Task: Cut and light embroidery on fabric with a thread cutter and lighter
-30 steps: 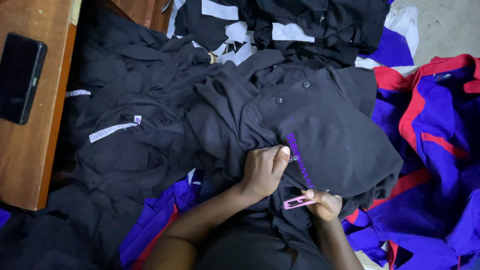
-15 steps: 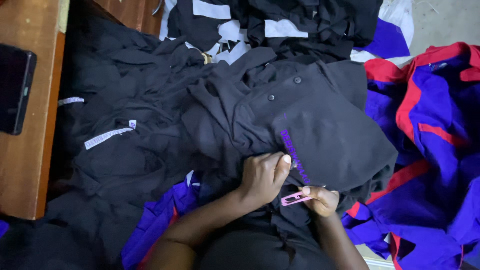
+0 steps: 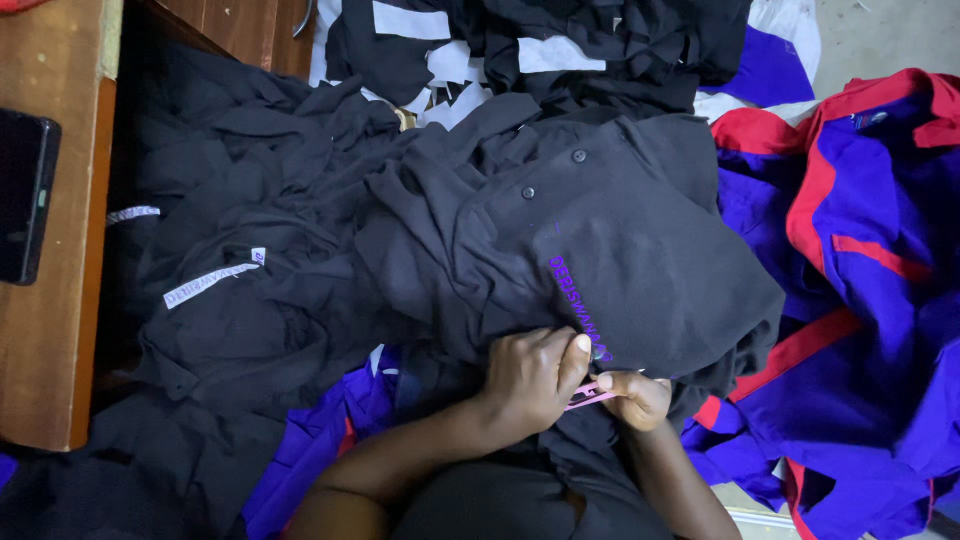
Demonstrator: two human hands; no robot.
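Note:
A black polo shirt [image 3: 620, 230] with two buttons and purple embroidered lettering lies spread on a heap of clothes. My left hand [image 3: 535, 375] pinches the shirt's fabric just below the lettering. My right hand [image 3: 635, 397] holds a small pink thread cutter [image 3: 588, 397], its tip against the cloth between both hands. My forearms come up from the bottom edge of the view.
Other black garments [image 3: 230, 270] with white label strips lie at left. Blue and red garments [image 3: 860, 280] are piled at right. A wooden table [image 3: 60, 340] at far left carries a dark phone [image 3: 25, 195]. More black clothes with white patches [image 3: 540, 40] lie at the top.
The camera has shifted a little, so the scene sits lower and to the right. Both hands stay at the lettering; the left fingers have closed in nearer the pink cutter.

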